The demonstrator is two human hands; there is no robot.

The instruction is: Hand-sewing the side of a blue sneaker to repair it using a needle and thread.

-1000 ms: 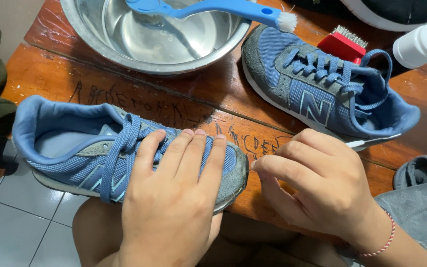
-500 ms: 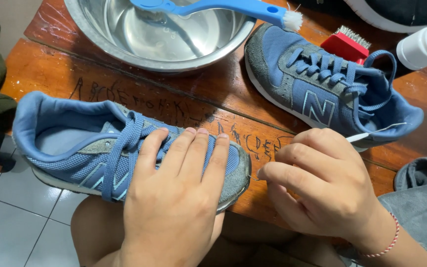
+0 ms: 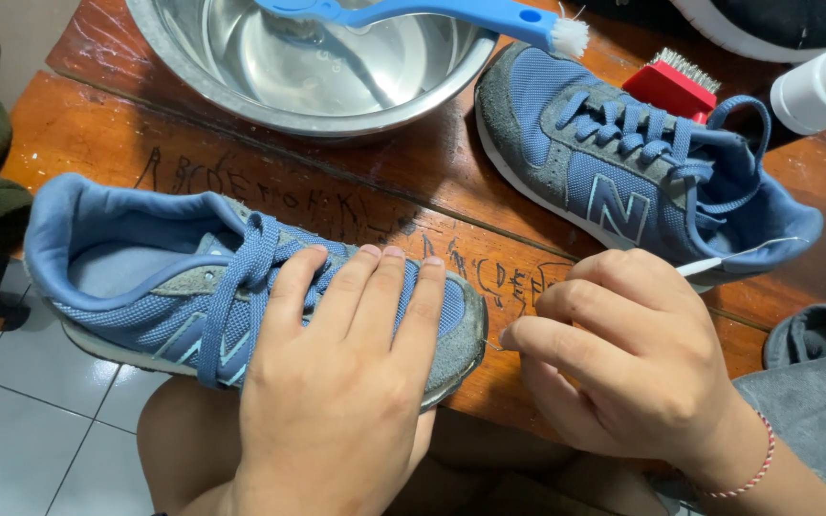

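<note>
The blue shoe (image 3: 145, 287) lies on its side at the near edge of the wooden table (image 3: 413, 182), toe pointing right and heel hanging out over the tiled floor (image 3: 11, 411). The left hand (image 3: 336, 382) is pressed flat across its laces and toe, fingers spread, holding it down rather than gripping. Just right of the toe, the right hand (image 3: 623, 363) is curled with thumb and forefinger pinched together near the sole's edge; whether they hold something I cannot tell. Behind them sits a steel bowl (image 3: 193, 67) of water with a blue brush (image 3: 451, 11) laid across it. The second shoe (image 3: 623, 172) lies further right, beside a red brush (image 3: 671, 86) and a white bottle (image 3: 819, 91).
</note>
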